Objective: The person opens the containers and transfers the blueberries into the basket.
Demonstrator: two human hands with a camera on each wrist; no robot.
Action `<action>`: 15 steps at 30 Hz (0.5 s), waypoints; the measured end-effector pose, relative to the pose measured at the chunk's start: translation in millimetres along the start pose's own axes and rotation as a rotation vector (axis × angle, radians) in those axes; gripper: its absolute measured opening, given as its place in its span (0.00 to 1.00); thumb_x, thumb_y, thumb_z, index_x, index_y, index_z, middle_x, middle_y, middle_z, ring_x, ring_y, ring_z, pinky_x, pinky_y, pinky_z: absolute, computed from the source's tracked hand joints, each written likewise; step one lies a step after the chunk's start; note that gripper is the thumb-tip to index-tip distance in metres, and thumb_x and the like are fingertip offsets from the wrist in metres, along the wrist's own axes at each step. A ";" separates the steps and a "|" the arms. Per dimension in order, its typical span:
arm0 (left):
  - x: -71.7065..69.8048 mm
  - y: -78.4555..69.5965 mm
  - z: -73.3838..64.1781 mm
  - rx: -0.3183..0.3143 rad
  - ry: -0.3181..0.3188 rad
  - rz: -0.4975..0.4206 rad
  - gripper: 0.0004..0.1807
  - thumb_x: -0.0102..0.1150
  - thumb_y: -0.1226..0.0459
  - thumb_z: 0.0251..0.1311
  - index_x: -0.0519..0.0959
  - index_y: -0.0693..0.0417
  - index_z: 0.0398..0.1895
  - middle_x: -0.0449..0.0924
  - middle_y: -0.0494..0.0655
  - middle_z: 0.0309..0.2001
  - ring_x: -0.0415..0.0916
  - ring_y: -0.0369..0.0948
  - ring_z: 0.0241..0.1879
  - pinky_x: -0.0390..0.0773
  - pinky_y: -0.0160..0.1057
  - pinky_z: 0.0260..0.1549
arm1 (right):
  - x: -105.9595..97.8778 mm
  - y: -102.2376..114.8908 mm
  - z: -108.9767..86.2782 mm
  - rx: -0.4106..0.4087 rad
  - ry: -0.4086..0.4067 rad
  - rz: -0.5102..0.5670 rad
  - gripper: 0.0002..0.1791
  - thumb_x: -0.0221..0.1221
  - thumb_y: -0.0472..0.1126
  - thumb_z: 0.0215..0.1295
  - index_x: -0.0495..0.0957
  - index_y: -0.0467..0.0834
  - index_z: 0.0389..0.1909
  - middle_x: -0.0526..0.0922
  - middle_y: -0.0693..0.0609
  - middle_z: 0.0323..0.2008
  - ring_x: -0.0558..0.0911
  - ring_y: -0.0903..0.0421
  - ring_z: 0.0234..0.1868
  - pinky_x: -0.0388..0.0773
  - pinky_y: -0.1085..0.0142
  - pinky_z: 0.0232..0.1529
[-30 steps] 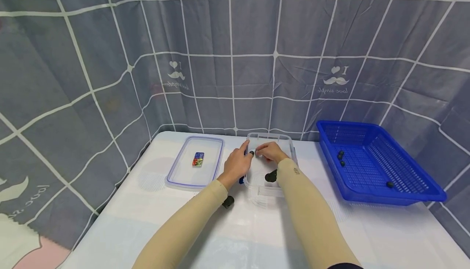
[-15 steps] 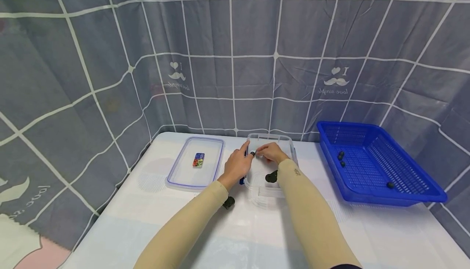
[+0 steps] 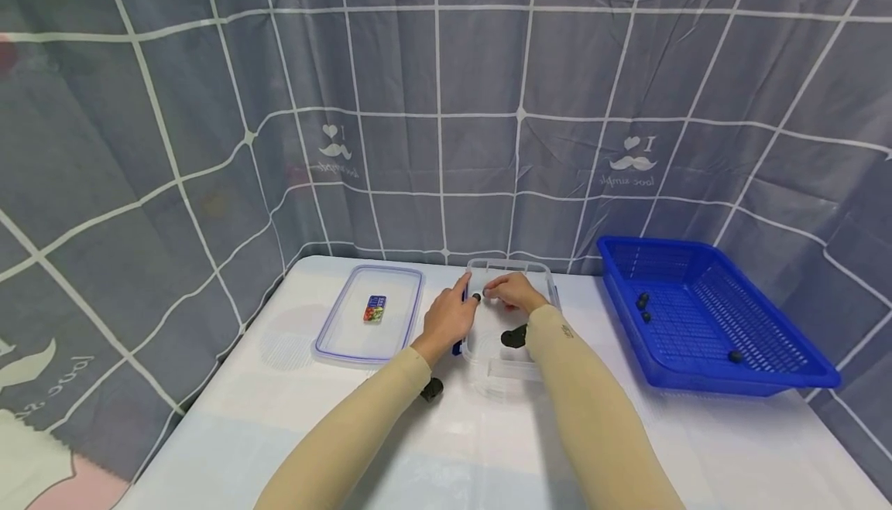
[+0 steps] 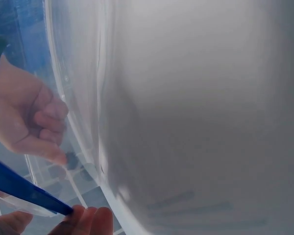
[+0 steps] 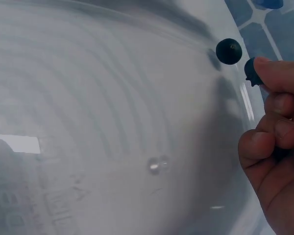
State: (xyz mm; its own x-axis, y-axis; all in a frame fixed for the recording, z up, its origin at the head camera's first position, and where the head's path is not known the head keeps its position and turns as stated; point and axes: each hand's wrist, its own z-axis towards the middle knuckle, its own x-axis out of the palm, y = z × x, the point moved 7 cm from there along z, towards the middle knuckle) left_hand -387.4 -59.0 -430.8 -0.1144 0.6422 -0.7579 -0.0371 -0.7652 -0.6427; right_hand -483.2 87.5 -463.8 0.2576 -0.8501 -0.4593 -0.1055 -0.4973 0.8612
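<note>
Pinched between the thumb and forefinger of my right hand (image 3: 514, 291) is a blueberry (image 5: 252, 72), its crown showing at the lower edge. The hand is at the far end of a clear plastic food box (image 3: 491, 340). A second blueberry (image 5: 229, 51) sits in the box, close to the held one. My left hand (image 3: 446, 318) grips the box's left wall, thumb at the rim. In the left wrist view its fingers (image 4: 88, 223) appear beside the blue latch (image 4: 29, 188), and the right hand (image 4: 32, 115) shows through the clear wall.
A blue plastic basket (image 3: 725, 382) with several blueberries stands at the right. On the left lies the box's clear lid (image 3: 348, 332), rimmed in blue, with a small fruit-printed card (image 3: 375, 309) on it. A grey checked curtain (image 3: 481, 146) hangs behind the white table (image 3: 446, 456).
The head view has tipped up slightly, so the whole scene sits a little lower. Both hands keep nearly the same places at the box.
</note>
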 end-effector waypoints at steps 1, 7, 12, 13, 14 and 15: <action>0.6 0.3 -0.3 -0.001 0.002 0.000 0.30 0.43 0.50 0.76 0.58 0.35 0.79 0.76 0.58 0.60 0.78 0.55 0.56 0.78 0.58 0.46 | -0.1 1.8 -1.6 -0.009 0.009 -0.004 0.15 0.65 0.37 0.65 0.85 0.39 0.51 0.67 0.55 0.17 0.63 0.62 0.15 0.68 0.68 0.23; 0.7 0.6 -1.4 -0.016 0.000 0.001 0.30 0.43 0.50 0.76 0.57 0.34 0.79 0.76 0.58 0.61 0.77 0.55 0.57 0.78 0.58 0.47 | -5.1 21.9 -11.0 -0.084 0.078 -0.029 0.19 0.62 0.38 0.68 0.81 0.37 0.57 0.66 0.56 0.20 0.61 0.61 0.16 0.65 0.67 0.25; -0.1 0.3 -1.4 -0.025 -0.005 -0.004 0.30 0.43 0.50 0.76 0.58 0.35 0.79 0.76 0.58 0.61 0.77 0.56 0.57 0.77 0.60 0.49 | -15.9 36.1 -14.4 -0.125 0.093 -0.039 0.20 0.62 0.39 0.69 0.80 0.37 0.59 0.77 0.50 0.34 0.61 0.60 0.16 0.68 0.65 0.28; 0.0 0.2 -1.6 -0.025 -0.003 -0.006 0.30 0.43 0.50 0.76 0.58 0.34 0.79 0.75 0.58 0.62 0.77 0.56 0.57 0.77 0.60 0.49 | -17.9 37.4 -14.4 -0.129 0.099 -0.040 0.21 0.62 0.39 0.69 0.80 0.37 0.60 0.79 0.46 0.38 0.61 0.60 0.16 0.68 0.65 0.28; 0.1 0.2 -1.6 -0.024 -0.002 -0.007 0.30 0.43 0.50 0.76 0.57 0.35 0.80 0.75 0.58 0.62 0.77 0.56 0.57 0.77 0.60 0.49 | -20.1 38.0 -13.7 -0.130 0.100 -0.038 0.21 0.62 0.40 0.69 0.80 0.38 0.60 0.80 0.46 0.41 0.61 0.60 0.15 0.68 0.65 0.28; 0.0 0.1 -2.0 -0.023 0.000 -0.010 0.30 0.43 0.50 0.76 0.57 0.35 0.80 0.75 0.58 0.62 0.77 0.56 0.57 0.77 0.60 0.49 | -22.1 38.4 -13.3 -0.131 0.106 -0.037 0.21 0.62 0.40 0.69 0.80 0.38 0.61 0.81 0.46 0.44 0.61 0.60 0.15 0.68 0.65 0.28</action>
State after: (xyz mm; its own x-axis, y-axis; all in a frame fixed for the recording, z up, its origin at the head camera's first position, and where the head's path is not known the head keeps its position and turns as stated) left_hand -385.4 -58.9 -431.1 -0.1141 0.6501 -0.7513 -0.0154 -0.7573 -0.6529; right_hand -480.1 89.6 -417.7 0.3594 -0.8053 -0.4715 0.0305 -0.4949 0.8684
